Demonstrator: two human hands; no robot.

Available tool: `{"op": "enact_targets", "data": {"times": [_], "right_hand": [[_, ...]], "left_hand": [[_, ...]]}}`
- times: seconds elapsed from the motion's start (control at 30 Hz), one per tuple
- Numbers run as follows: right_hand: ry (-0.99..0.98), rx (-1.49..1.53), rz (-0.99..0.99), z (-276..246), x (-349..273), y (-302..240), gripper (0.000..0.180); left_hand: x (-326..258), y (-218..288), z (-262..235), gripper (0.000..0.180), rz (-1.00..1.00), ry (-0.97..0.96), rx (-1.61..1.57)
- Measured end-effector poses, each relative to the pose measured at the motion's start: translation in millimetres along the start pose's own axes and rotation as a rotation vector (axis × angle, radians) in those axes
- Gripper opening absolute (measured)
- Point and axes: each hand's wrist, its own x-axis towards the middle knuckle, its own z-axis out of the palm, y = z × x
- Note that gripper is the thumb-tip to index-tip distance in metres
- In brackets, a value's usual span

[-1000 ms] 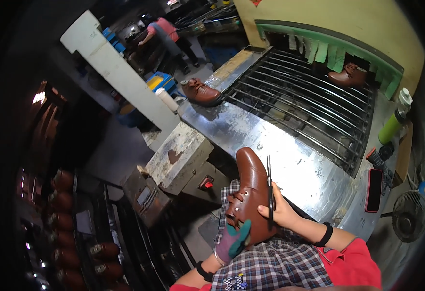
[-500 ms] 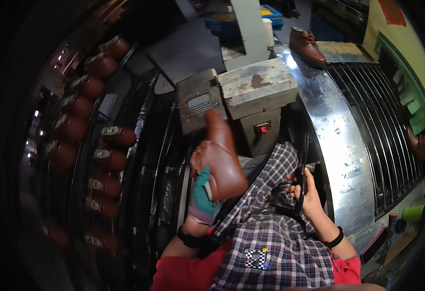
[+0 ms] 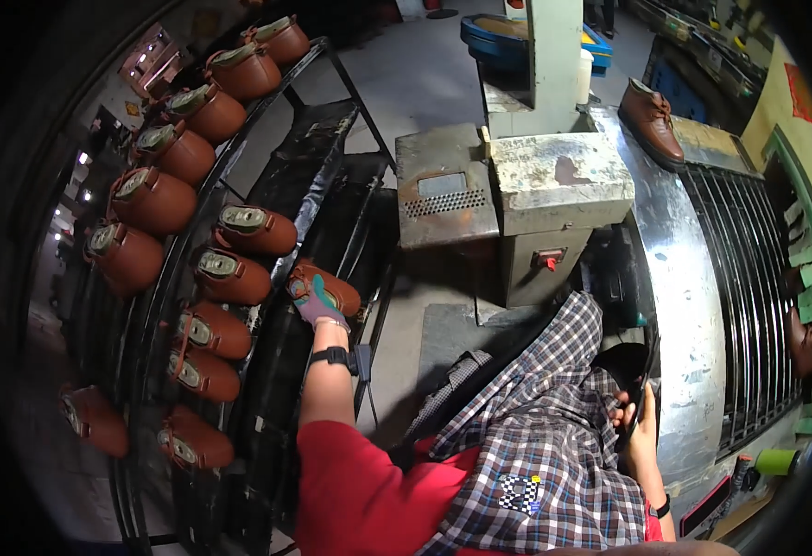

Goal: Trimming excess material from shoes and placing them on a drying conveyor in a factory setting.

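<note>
My left hand (image 3: 317, 306), in a green and purple glove, is at the rack on the left. Its fingers close over the edge of a brown leather ankle boot (image 3: 339, 291), which rests on a lower black shelf. Several like boots stand in rows beside it, such as one boot (image 3: 267, 232) just above, with pale lasts showing in their openings. Down by the metal machine edge, my bare right hand (image 3: 645, 428) has its fingers bent round a thin, long black object (image 3: 650, 357). What kind of thing it is I cannot make out.
A black rack (image 3: 327, 218) fills the left. A worn metal box (image 3: 562, 176) with a red switch stands ahead. To the right, a shiny metal machine top (image 3: 679, 306) borders a bed of rollers (image 3: 749, 287). A laced brown boot (image 3: 651, 120) stands at its far end.
My left hand has carried the boot from in front of my body leftward and down to the rack. My view has turned left. The right hand keeps hold of the black object.
</note>
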Motion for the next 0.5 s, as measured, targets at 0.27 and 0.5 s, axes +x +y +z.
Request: {"op": "enact_targets", "data": {"times": [0.27, 0.5], "right_hand": [[0.098, -0.096, 0.082, 28.9, -6.5, -24.8, 0.063], [-0.014, -0.012, 0.114, 35.0, -2.2, -12.7, 0.066]], "left_hand": [[65.4, -22.0, 27.4, 0.098, 0.083, 0.268, 0.845], [210.9, -51.7, -94.0, 0.059, 0.432, -0.044, 1.972]]}}
